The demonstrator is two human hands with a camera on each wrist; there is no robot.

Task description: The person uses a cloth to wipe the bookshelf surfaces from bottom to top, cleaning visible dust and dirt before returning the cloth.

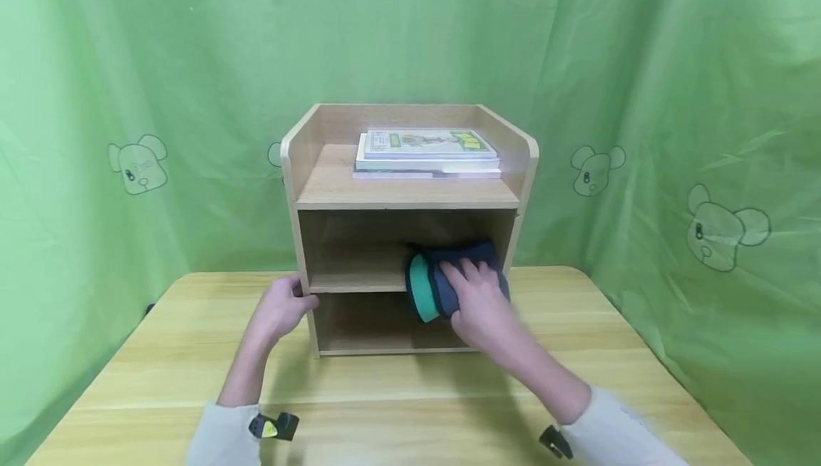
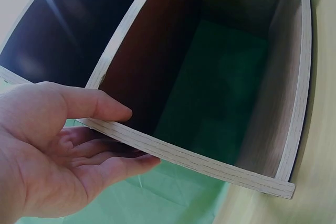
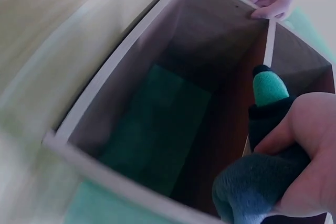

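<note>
My right hand point(image 1: 484, 306) grips a soft dark-blue and green slipper point(image 1: 423, 288) at the right part of the small wooden shelf point(image 1: 404, 206). The slipper overlaps the middle board's front edge, its green end pointing left; in the right wrist view its dark fuzzy fabric point(image 3: 247, 182) bulges below my fingers. My left hand point(image 1: 282, 309) holds the shelf's left side panel point(image 2: 194, 158), thumb at the inner front edge and fingers along the outside.
Several books point(image 1: 426, 154) lie stacked on the shelf's top level. The shelf stands on a light wooden table point(image 1: 359, 409). Green curtains point(image 1: 212, 45) with printed bear heads hang behind and at both sides.
</note>
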